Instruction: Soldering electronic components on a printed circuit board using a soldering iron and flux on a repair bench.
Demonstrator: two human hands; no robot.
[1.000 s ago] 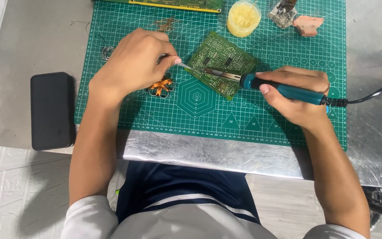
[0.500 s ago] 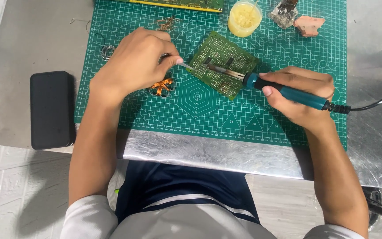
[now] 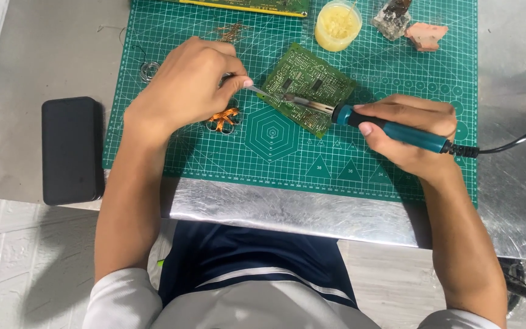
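Head view: circuit board (image 3: 309,87) between my hands; right hand (image 3: 410,134) grips soldering iron (image 3: 391,127), shaft pointing left; left hand (image 3: 191,85) pinches tweezers (image 3: 257,91) toward it.

The scene is brightly and evenly lit by soft white light from above. Shadows are faint: a soft one falls below and right of the left hand (image 3: 193,85) onto the green cutting mat (image 3: 275,152), another lies under the right hand (image 3: 409,131), and a diffuse grey one spreads on the tiled floor (image 3: 19,268) at lower left. The bare metal bench (image 3: 287,207) shows dull, streaky glare along its front edge. Focus is sharp across the mat grid and the circuit board (image 3: 308,82). The bench edges bow slightly, a mild wide-angle distortion. No motion blur shows on either hand.
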